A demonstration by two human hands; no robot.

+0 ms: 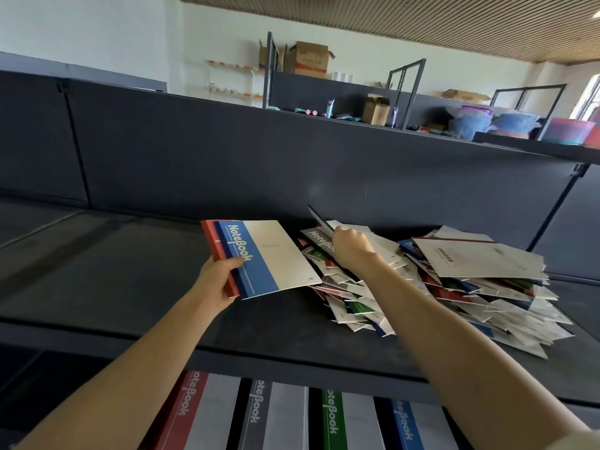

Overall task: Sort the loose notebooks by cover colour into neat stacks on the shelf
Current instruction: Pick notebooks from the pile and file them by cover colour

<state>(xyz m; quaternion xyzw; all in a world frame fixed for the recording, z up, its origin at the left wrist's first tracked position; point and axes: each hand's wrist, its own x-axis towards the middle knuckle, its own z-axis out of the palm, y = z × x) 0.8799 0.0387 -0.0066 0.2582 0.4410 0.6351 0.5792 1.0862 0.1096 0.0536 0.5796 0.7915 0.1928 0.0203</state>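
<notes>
Now, our left hand [218, 282] grips a thin bundle by the spines, a blue notebook [259, 254] over a red notebook [214, 245], held just above the shelf [130, 271]. Our right hand [352, 250] pinches a dark-edged notebook [319, 219], tilting it up off the loose heap [470, 297]. That heap sprawls wide, colours all mixed, so most of the sorting is left, we reckon. Below, red, grey, green and blue stacks [256, 414] sit side by side.
</notes>
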